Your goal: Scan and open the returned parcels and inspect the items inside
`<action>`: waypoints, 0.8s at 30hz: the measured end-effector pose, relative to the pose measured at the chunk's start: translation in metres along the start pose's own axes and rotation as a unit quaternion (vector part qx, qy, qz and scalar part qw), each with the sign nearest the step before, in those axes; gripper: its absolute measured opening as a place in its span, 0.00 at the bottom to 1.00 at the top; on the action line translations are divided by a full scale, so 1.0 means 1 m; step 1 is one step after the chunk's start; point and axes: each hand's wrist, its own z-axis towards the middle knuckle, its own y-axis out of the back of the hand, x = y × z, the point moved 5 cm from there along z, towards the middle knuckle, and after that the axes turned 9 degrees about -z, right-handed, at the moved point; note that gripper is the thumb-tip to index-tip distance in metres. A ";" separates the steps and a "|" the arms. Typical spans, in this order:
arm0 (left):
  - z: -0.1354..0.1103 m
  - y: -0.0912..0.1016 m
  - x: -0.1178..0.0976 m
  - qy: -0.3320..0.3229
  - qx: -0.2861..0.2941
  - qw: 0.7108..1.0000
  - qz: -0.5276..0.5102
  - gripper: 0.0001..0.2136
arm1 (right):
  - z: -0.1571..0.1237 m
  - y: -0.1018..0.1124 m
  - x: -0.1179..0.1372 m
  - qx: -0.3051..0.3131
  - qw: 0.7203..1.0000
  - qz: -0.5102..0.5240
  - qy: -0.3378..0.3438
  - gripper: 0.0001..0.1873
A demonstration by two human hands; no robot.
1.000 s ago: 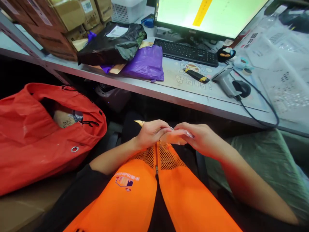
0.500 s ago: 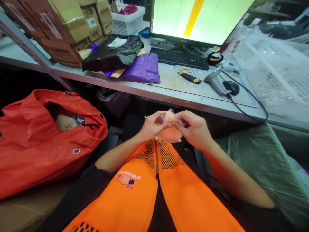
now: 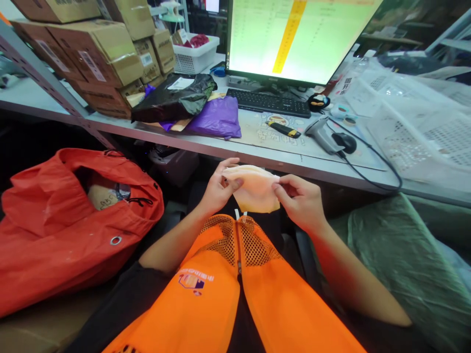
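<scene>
Above my lap, a thin pale peach sheet (image 3: 257,192) with layered, folded edges along its top is stretched between my hands. What kind of thing it is, I cannot tell. My left hand (image 3: 216,190) pinches its left corner between thumb and fingers. On the opposite side, the fingertips of my right hand (image 3: 304,200) are closed on the right edge. The orange mesh vest (image 3: 221,240) I wear lies just below it, and the desk's front edge (image 3: 287,162) is just beyond.
On the desk are a purple parcel (image 3: 217,117), a black bag (image 3: 172,100), a keyboard (image 3: 268,102), a box cutter (image 3: 283,129), a barcode scanner (image 3: 324,137) and a monitor (image 3: 298,39). An orange-red sack (image 3: 73,235) sits at left, a green-grey covering (image 3: 397,245) at right.
My hands have moved apart. The pale sheet, bunched up between my fingers before, is now spread out wider. The view has tilted up slightly.
</scene>
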 end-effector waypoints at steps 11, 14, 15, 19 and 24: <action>0.006 -0.018 -0.031 0.017 0.273 0.945 0.180 0.14 | 0.004 0.008 0.021 -0.017 0.997 -0.038 0.072 0.07; 0.008 -0.021 -0.026 0.052 0.301 0.946 0.112 0.26 | 0.008 0.008 0.015 -0.026 0.999 -0.006 0.047 0.08; 0.008 -0.021 -0.023 0.066 0.308 0.945 0.092 0.29 | 0.008 0.008 0.014 -0.028 0.999 0.000 0.040 0.08; 0.008 -0.020 -0.017 0.064 0.292 0.952 0.060 0.29 | 0.009 0.008 0.011 -0.028 0.999 0.024 0.040 0.08; 0.015 -0.014 -0.032 -0.015 0.245 0.948 0.200 0.27 | 0.011 0.014 0.013 -0.016 0.998 0.003 0.063 0.07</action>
